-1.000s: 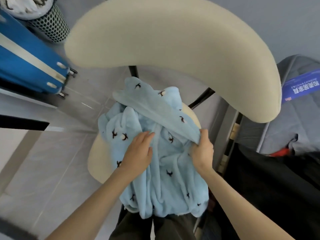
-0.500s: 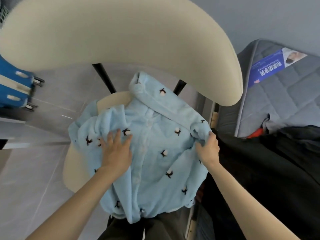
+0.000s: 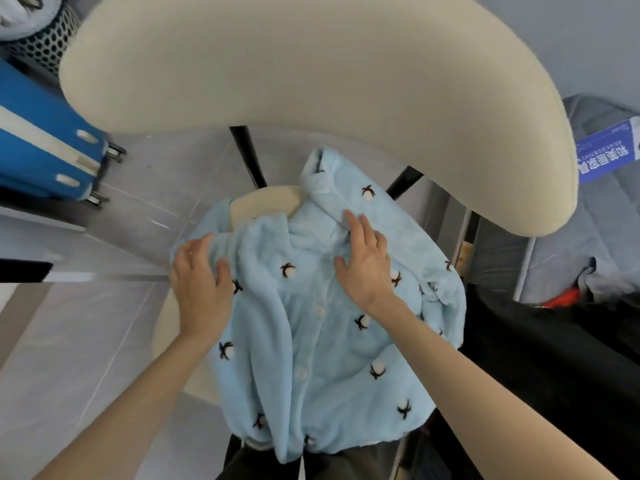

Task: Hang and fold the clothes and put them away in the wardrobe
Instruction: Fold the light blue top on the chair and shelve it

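A light blue fleece pyjama top (image 3: 322,334) with small dark and white motifs and white buttons lies spread front-up on the seat of a cream chair (image 3: 263,199). My left hand (image 3: 199,271) grips the top's left shoulder edge, fingers curled round the fabric. My right hand (image 3: 363,265) lies flat with straight fingers just under the collar, pressing the cloth down. The collar points toward the chair's backrest (image 3: 311,81).
A blue suitcase (image 3: 45,147) stands on the tiled floor at the left, with a perforated basket (image 3: 45,39) behind it. To the right lies a grey mattress (image 3: 595,237) with dark clothes (image 3: 554,358) heaped on it.
My right hand left the top's right edge and came to the middle below the collar. My left hand slid out to the left shoulder and took hold of it. The top lies flatter.
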Demonstrator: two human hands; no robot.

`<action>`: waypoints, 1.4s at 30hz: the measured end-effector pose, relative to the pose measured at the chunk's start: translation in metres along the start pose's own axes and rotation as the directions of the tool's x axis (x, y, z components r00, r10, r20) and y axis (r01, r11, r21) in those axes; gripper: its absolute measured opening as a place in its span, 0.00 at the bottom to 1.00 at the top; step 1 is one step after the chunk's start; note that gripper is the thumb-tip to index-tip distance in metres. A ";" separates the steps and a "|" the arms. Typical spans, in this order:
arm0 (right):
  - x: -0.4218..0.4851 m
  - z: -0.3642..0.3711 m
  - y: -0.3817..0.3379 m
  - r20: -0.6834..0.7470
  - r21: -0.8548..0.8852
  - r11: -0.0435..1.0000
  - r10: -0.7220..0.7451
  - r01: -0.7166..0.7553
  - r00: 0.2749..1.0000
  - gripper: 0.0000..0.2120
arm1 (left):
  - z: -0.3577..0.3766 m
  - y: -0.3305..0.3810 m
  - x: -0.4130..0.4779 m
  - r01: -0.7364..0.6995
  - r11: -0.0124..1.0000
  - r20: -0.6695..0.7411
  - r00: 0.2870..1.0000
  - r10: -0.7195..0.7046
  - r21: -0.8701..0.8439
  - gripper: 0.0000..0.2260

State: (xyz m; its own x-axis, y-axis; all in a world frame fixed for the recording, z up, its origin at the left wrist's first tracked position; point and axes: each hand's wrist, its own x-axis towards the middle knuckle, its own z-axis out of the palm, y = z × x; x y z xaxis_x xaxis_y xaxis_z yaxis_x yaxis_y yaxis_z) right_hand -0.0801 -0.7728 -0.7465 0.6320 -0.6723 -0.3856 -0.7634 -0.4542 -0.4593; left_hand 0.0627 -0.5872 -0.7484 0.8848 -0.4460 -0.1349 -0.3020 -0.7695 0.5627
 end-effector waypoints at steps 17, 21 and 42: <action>-0.037 -0.026 -0.049 -0.380 0.417 0.883 -0.044 0.213 0.924 0.06 | -0.004 -0.054 0.038 0.754 0.069 0.552 0.536 -0.639 -0.653 0.16; -0.077 0.019 -0.047 0.070 0.136 0.959 -0.260 0.249 0.963 0.05 | -0.038 -0.039 0.027 0.687 -0.014 0.582 0.605 -0.543 -0.727 0.06; -0.067 0.081 -0.078 0.744 -0.133 0.912 -0.167 0.389 0.647 0.13 | -0.146 -0.088 -0.072 0.182 -0.342 0.351 0.764 -0.541 -0.922 0.18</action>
State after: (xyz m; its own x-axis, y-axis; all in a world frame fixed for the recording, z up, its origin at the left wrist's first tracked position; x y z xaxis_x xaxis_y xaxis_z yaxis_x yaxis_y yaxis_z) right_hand -0.0516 -0.6450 -0.7495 0.6362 0.0757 -0.7678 -0.4682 -0.7530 -0.4623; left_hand 0.0773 -0.4210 -0.6689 0.7149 -0.0853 -0.6940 0.5913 0.6035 0.5349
